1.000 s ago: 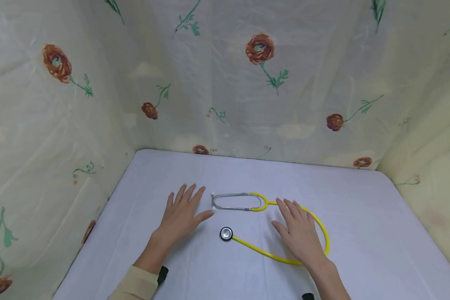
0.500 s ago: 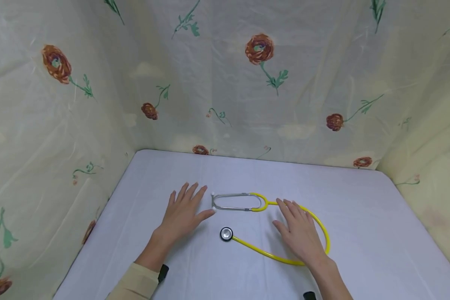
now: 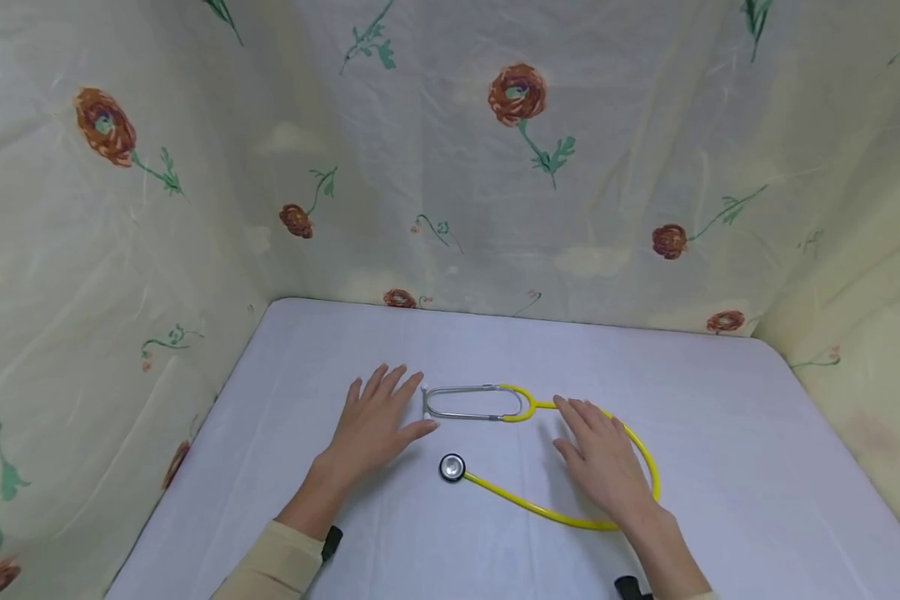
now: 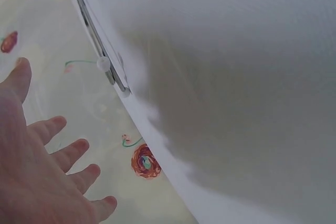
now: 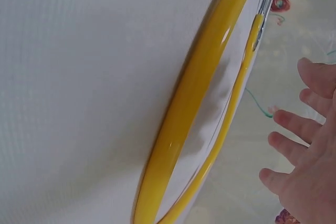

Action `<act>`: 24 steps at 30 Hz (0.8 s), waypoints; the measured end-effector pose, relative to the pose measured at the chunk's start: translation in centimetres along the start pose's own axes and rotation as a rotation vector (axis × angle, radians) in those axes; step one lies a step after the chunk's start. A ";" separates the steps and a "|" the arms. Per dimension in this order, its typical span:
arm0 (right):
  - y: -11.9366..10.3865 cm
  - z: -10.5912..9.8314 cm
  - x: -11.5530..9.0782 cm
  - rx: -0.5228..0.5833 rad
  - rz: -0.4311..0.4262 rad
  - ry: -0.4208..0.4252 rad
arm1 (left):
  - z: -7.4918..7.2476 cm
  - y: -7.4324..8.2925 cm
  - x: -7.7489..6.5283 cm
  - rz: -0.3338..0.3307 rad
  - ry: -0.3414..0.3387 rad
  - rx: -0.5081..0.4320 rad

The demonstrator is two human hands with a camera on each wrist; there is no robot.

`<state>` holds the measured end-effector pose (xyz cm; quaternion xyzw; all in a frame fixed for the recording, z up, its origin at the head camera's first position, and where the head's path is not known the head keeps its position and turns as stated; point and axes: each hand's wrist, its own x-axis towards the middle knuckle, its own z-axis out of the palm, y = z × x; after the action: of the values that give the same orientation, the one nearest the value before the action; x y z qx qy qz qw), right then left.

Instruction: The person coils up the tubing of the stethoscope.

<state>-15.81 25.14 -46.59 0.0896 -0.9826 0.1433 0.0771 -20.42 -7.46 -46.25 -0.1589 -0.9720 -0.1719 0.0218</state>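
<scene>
A stethoscope [image 3: 528,504] with yellow tubing lies on the white tabletop. Its metal ear tubes [image 3: 461,416] point left, and the round chest piece [image 3: 452,467] lies nearer the person. My left hand [image 3: 375,429] hovers beside the ear tips with fingers spread, holding nothing. Over the right loop of tubing is my right hand [image 3: 603,458], its fingers extended and nothing in its grasp; it hides part of the yellow tube. In the right wrist view the tubing [image 5: 189,98] runs below the raised hand [image 5: 310,135]. The left wrist view shows the left palm and spread fingers [image 4: 71,156].
The table [image 3: 345,333] has a white cover and rounded far corners. A flower-printed curtain [image 3: 600,125] hangs behind it and along both sides. Dark wrist straps [image 3: 332,543] show at the wrists, with a beige sleeve [image 3: 270,567] on the left arm.
My left hand has drifted slightly right toward the ear tips. My right hand has shifted a little to the right. The stethoscope has stayed in place.
</scene>
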 end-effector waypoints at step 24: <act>1.1 0.5 0.5 -0.009 0.010 0.000 | 0.2 1.2 1.2 0.088 -0.002 0.039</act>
<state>-16.56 25.92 -47.31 0.0845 -0.9837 0.1393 0.0768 -21.17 -5.96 -45.96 -0.2011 -0.9672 -0.1518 0.0316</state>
